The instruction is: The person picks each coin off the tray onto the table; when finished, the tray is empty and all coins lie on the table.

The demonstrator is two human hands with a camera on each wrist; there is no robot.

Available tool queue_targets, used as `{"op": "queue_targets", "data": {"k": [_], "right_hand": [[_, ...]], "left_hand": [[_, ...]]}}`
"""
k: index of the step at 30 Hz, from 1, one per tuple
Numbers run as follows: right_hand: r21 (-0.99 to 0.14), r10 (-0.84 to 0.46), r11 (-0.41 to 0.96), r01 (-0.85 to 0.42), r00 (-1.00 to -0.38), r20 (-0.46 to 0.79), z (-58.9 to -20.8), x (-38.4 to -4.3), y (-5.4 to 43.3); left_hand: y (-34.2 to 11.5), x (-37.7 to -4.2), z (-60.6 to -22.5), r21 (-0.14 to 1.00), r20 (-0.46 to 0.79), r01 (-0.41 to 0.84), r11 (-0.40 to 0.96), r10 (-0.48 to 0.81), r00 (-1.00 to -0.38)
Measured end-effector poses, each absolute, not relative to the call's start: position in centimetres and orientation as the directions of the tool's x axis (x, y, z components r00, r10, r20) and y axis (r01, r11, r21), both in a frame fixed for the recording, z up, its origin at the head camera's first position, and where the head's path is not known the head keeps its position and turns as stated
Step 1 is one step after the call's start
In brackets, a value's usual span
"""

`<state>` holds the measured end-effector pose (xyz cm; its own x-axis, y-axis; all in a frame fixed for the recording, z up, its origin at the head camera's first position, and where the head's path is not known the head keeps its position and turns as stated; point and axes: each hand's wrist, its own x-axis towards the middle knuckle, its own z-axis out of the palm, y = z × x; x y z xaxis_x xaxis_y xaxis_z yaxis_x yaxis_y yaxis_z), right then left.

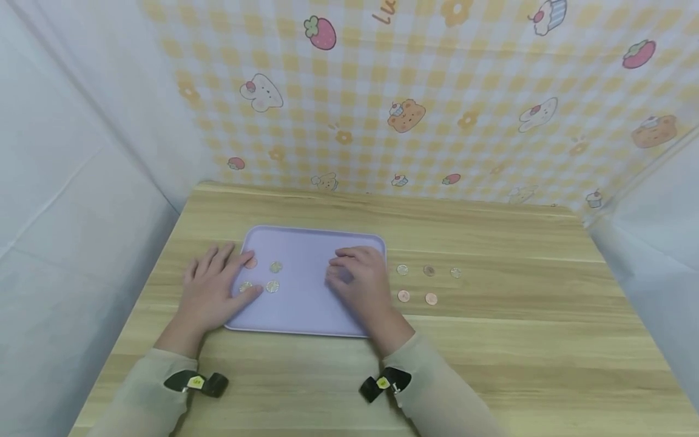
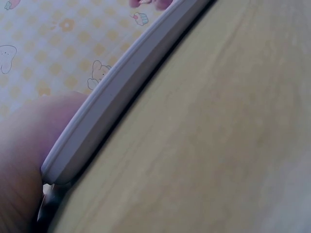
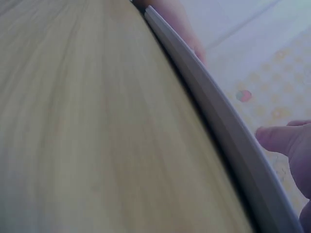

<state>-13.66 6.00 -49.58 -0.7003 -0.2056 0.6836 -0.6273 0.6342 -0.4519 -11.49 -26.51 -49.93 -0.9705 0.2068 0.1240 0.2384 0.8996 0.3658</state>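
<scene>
My left hand (image 1: 210, 291) lies over the left edge of a lilac tray (image 1: 306, 315), fingers spread. Its index fingertip is right at a copper coin (image 1: 251, 263). The thumb reaches between two pale coins, one at the left (image 1: 246, 286) and one at the right (image 1: 272, 286). Another pale coin (image 1: 275, 267) lies above them. Over the tray's right part is my right hand (image 1: 363, 282), with bent fingers and the thumb below them; I cannot tell whether a coin is between them. Its thumb (image 3: 279, 139) shows above the tray rim in the right wrist view.
Right of the tray, on the wooden table (image 1: 491, 352), lie two rows of coins. The upper row holds a pale coin (image 1: 402, 269), a darker coin (image 1: 428, 271) and another pale one (image 1: 455, 273). Below are two copper coins, left (image 1: 403, 296) and right (image 1: 431, 298).
</scene>
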Motion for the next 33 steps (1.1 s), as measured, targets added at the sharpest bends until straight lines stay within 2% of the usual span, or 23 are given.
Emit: {"op": "queue_targets", "data": {"k": [3,9,18,29,33], "right_hand": [[-0.432,-0.169,0.652,-0.623,-0.675,0.719,-49.7,-13.5,7.5],[-0.468,-0.102,0.630,-0.619,-0.664,0.741,-50.5,-13.2,11.0],[-0.571,-0.051,0.604,-0.556,-0.742,0.669,-50.9,-11.9,15.5],[-0.564,0.040,0.700,-0.438,-0.764,0.644,-51.2,-10.4,21.4],[-0.647,0.123,0.687,-0.331,-0.825,0.552,-51.2,-9.3,23.4]], "left_hand": [[-26.5,-11.5,-49.9,0.368,0.126,0.240,0.898,0.207,-0.970],[-26.5,-11.4,-49.9,0.369,0.134,0.245,0.897,0.209,-0.969],[-26.6,-11.5,-50.0,0.367,0.138,0.247,0.897,0.210,-0.968],[-26.7,-11.7,-50.2,0.369,0.145,0.251,0.895,0.211,-0.967],[-26.8,-11.7,-50.2,0.371,0.147,0.251,0.894,0.211,-0.966]]}}
